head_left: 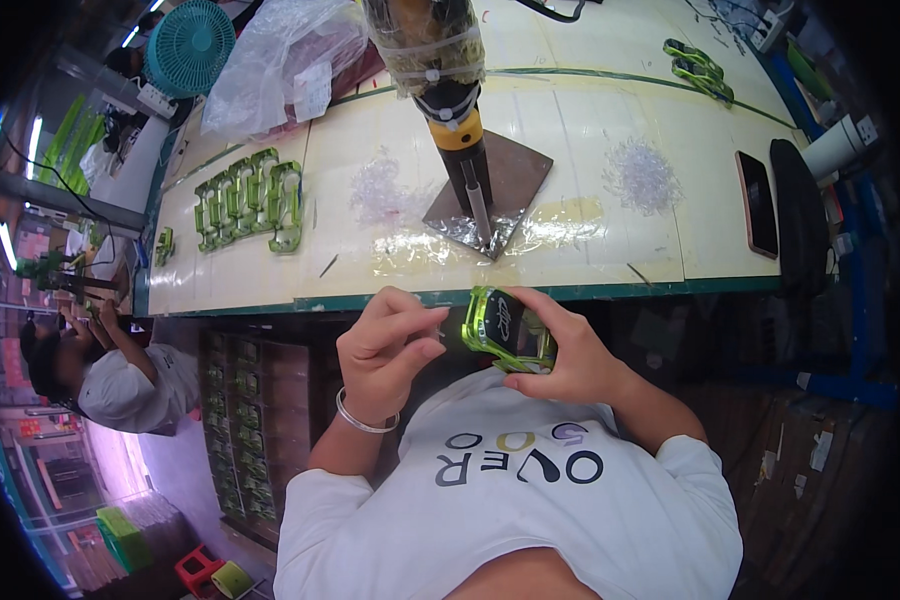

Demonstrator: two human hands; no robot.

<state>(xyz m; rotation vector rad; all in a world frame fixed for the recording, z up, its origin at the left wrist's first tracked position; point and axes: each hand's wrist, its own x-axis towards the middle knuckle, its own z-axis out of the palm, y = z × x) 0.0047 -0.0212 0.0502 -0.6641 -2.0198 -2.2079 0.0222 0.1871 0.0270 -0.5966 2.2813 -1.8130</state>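
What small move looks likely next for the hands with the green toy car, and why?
Probably bringing the left hand onto the green toy car. The right hand grips the car just below the table edge, and the left hand's pinched fingers sit close beside it, perhaps holding a small part too tiny to see.

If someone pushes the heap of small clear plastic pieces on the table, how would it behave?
The heap of clear pieces would probably scatter rather than slide as one body, since the bits lie loose on the table. They look thin and light, so likely easy to blow or brush away. A similar heap lies further left.
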